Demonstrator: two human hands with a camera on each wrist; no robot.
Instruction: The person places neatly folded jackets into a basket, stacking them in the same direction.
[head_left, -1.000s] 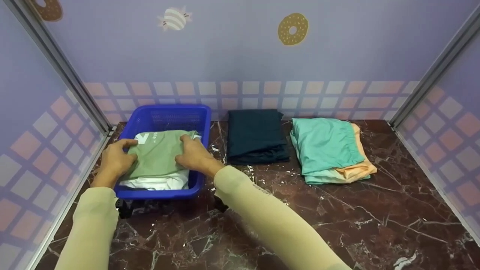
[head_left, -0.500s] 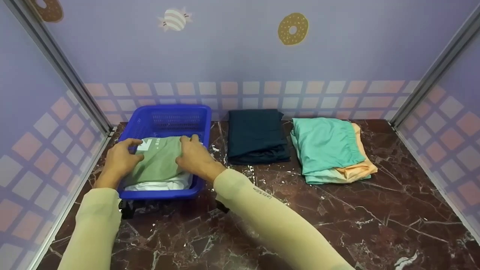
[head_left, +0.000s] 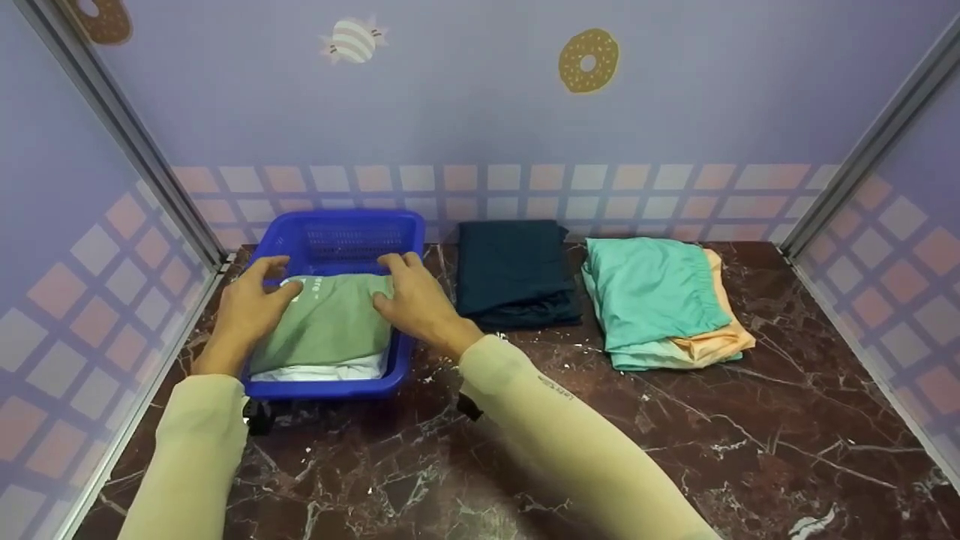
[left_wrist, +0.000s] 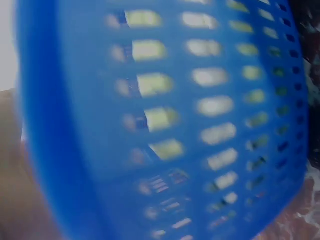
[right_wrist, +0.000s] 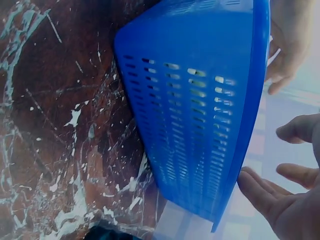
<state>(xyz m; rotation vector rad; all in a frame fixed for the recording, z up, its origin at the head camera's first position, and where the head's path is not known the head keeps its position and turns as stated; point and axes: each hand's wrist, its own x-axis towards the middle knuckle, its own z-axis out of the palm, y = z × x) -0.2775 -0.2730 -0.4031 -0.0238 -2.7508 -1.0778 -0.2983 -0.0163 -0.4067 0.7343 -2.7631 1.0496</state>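
one basket [head_left: 322,388] stands at left — green cloth [head_left: 330,322] on white cloth [head_left: 330,369] inside. your left hand [head_left: 251,301] arches loosely parted over its left side, your right hand [head_left: 418,301] spread over its right; neither visibly grips anything. you seem to be settling the green cloth — lifting both hands clear would suit next. further right: navy cloth [head_left: 511,266], then teal cloth [head_left: 649,285].

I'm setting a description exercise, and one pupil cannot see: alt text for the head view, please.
A person's left hand and right hand flank a folded green printed garment lying on white cloth in a blue perforated basket. To the right, on a dark red marbled surface, lie folded navy cloth and a turquoise gathered-waist garment over peach cloth.
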